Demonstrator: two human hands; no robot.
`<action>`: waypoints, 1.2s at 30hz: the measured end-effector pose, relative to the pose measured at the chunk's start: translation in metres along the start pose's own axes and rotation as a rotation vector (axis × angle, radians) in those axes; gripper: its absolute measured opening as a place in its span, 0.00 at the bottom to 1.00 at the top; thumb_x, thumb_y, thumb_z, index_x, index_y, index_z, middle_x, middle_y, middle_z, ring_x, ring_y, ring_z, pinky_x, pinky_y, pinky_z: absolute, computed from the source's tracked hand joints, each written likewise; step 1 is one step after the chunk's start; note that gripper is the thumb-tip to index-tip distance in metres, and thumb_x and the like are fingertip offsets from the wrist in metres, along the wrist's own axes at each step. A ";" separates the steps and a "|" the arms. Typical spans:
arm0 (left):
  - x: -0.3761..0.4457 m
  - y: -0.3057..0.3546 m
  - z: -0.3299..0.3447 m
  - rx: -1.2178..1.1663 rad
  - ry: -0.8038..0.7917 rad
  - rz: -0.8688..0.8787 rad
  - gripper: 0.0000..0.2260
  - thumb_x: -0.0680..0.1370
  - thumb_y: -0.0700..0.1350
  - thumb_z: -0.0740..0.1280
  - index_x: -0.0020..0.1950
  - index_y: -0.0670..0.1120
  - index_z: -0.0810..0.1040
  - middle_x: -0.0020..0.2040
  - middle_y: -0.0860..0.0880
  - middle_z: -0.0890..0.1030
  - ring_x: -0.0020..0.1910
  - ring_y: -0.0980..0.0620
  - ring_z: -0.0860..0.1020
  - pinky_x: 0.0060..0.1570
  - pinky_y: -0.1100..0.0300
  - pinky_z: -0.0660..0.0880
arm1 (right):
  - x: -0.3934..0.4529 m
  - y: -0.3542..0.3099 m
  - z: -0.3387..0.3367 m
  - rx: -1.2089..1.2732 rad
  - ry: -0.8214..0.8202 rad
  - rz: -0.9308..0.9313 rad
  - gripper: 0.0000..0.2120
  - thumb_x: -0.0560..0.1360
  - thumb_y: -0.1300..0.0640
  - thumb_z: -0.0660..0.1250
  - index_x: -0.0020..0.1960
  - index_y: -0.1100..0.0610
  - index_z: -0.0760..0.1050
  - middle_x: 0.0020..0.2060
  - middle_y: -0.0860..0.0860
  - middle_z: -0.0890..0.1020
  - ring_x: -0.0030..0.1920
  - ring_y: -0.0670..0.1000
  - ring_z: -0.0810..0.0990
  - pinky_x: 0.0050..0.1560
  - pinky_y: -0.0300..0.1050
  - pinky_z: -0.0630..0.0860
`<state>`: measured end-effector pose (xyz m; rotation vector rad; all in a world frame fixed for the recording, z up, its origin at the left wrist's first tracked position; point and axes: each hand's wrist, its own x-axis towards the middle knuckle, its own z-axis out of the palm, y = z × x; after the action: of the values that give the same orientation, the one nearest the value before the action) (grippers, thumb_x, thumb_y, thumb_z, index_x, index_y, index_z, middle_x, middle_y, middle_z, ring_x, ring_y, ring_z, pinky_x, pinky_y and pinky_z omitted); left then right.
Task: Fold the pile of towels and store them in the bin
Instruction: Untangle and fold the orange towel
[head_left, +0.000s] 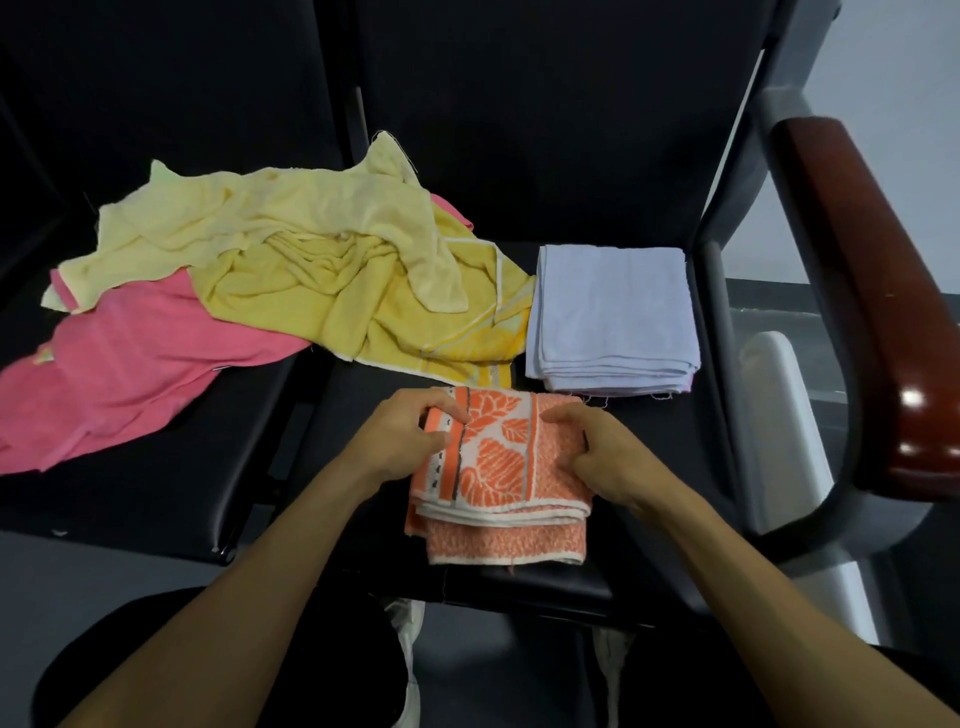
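Both hands, left (410, 441) and right (597, 447), pinch the folded orange towel (498, 467).

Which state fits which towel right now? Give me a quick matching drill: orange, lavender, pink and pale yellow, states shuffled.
Things:
1. orange leaf-print towel
2. lavender towel
3. pink towel
4. pale yellow towel

States:
A. crumpled on top of the heap
B. folded, held by the left hand and right hand
C. spread unfolded at the heap's left
D. folded, lying untouched

Pairs: 1-B, 2-D, 3-C, 4-A
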<state>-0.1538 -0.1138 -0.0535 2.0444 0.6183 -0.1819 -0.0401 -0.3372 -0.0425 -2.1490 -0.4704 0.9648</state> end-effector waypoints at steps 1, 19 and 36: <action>0.000 -0.001 -0.001 -0.011 -0.025 -0.011 0.17 0.75 0.33 0.69 0.52 0.57 0.84 0.55 0.54 0.83 0.51 0.50 0.84 0.52 0.45 0.82 | -0.001 0.000 -0.001 0.008 -0.017 0.004 0.29 0.76 0.71 0.65 0.74 0.52 0.67 0.62 0.49 0.71 0.58 0.50 0.77 0.53 0.46 0.80; -0.008 0.005 0.022 0.581 0.253 0.204 0.18 0.77 0.45 0.68 0.66 0.49 0.74 0.63 0.47 0.66 0.59 0.45 0.68 0.54 0.50 0.71 | -0.009 -0.007 0.014 -0.594 0.383 -0.268 0.18 0.77 0.54 0.66 0.66 0.57 0.71 0.57 0.52 0.64 0.50 0.52 0.68 0.52 0.51 0.73; 0.013 -0.022 0.077 0.776 -0.022 0.131 0.38 0.78 0.64 0.34 0.81 0.43 0.34 0.81 0.47 0.32 0.81 0.49 0.34 0.78 0.42 0.36 | 0.016 0.034 0.051 -0.810 0.034 -0.123 0.41 0.77 0.31 0.34 0.79 0.56 0.29 0.79 0.50 0.31 0.77 0.50 0.28 0.78 0.61 0.36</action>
<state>-0.1442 -0.1648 -0.1166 2.8127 0.4270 -0.4156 -0.0672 -0.3270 -0.0993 -2.7857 -1.1069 0.7285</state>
